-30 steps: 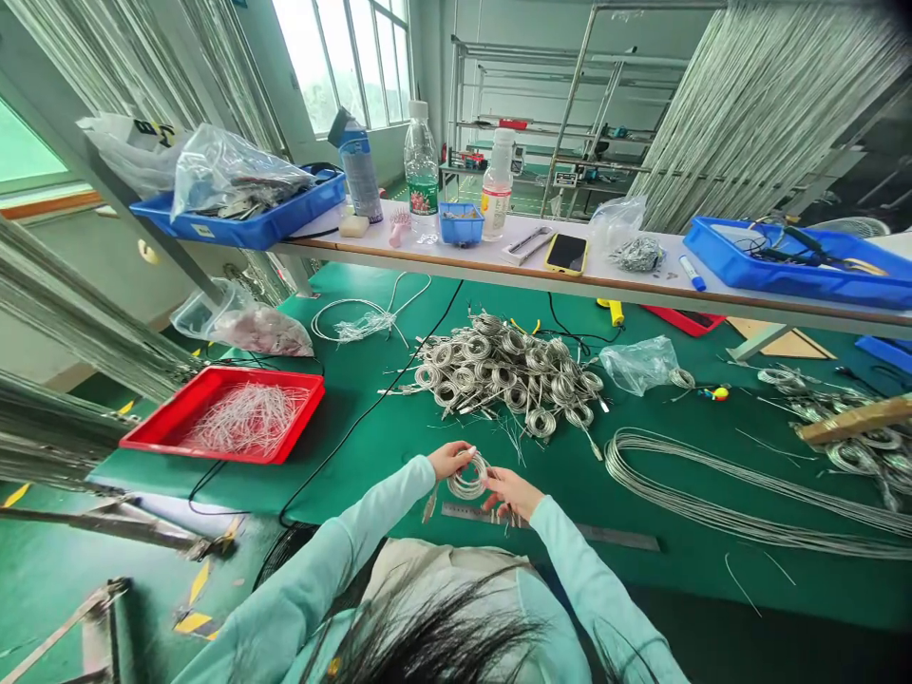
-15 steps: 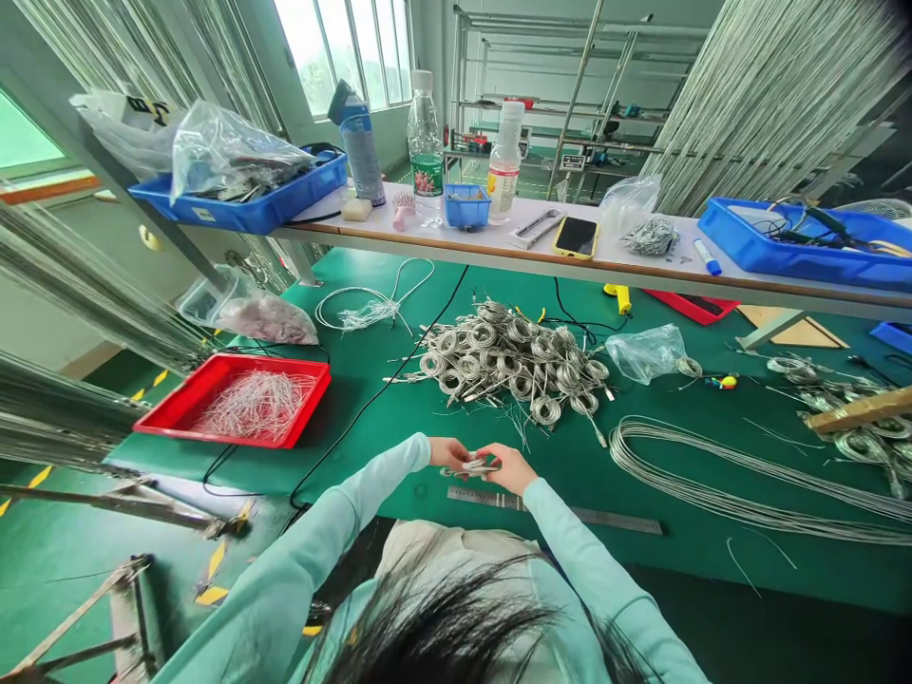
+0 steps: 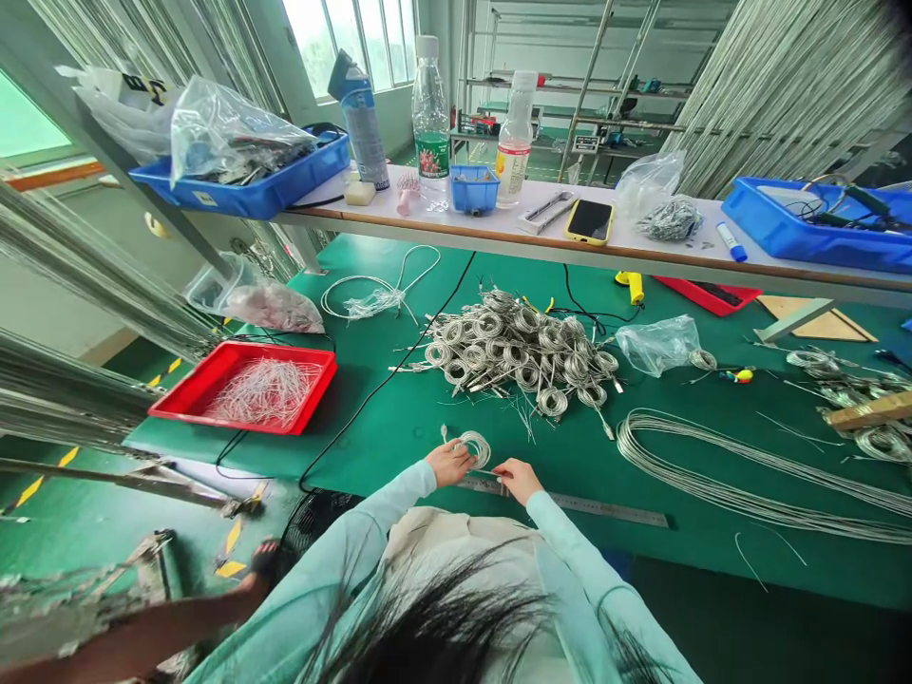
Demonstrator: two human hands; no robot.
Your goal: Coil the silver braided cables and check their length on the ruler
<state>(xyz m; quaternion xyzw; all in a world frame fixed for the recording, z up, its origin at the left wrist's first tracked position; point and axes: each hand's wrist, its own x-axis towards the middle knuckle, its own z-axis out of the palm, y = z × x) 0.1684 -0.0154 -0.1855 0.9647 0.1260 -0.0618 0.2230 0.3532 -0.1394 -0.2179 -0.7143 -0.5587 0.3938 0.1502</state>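
Note:
My left hand [image 3: 448, 464] grips a small coil of silver braided wire [image 3: 474, 448], which stands partly upright on the green mat. A thin tail of wire appears to run from the coil to my right hand [image 3: 518, 480], pinched in its fingertips. That hand sits just above a steel ruler [image 3: 570, 503] lying along the near side of the mat. Both pale turquoise sleeves come up from below. Behind my hands lies a large heap of similar wire coils [image 3: 517, 351].
A red tray of cut wires [image 3: 285, 350] lies on the mat to the left. Long silver wire loops [image 3: 712, 470] lie to the right. A black cable [image 3: 385, 380] crosses the mat. A shelf [image 3: 499, 228] holds bottles and blue trays. A co-worker's arm [image 3: 142, 622] reaches in low at left.
My hands have moved apart and the coil now shows as a round loop by my left hand. A co-worker's arm has come in at lower left.

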